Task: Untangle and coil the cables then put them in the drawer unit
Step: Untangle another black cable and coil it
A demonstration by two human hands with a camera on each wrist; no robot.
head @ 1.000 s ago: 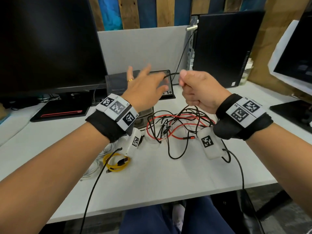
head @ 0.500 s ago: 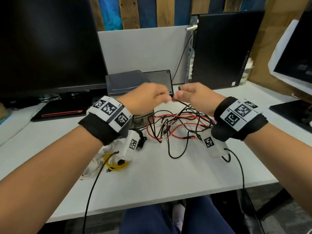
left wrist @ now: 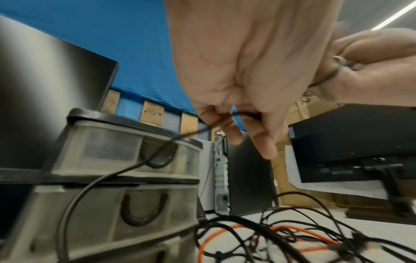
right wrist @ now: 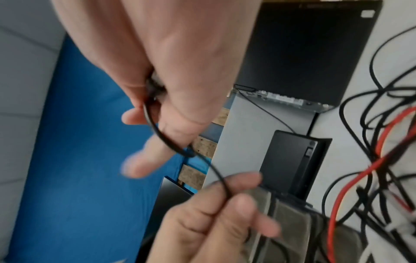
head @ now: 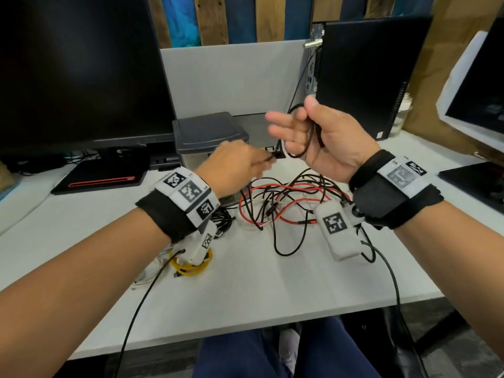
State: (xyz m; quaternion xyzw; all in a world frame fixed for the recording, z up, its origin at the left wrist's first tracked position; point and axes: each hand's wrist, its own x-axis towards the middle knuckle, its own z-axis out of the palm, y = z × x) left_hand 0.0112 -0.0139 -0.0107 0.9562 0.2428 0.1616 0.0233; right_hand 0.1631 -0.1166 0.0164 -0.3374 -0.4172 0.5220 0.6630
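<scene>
Fingers (head: 283,126) of right hand (head: 321,137) looped through black cable (head: 300,148), thumb clamping coil.
Left hand (head: 234,165) pinching same cable's free run just left of coil, above bench (head: 245,290). Tangled cables (head: 281,203) heaped near right wrist; drawer unit (head: 207,135) beyond, left of centre.

Left hand (left wrist: 243,71) pinching a black cable (left wrist: 94,179) above the drawer unit (left wrist: 126,178); tangled black and orange cables (left wrist: 281,236) below; right hand (left wrist: 373,71) adjacent.
</scene>
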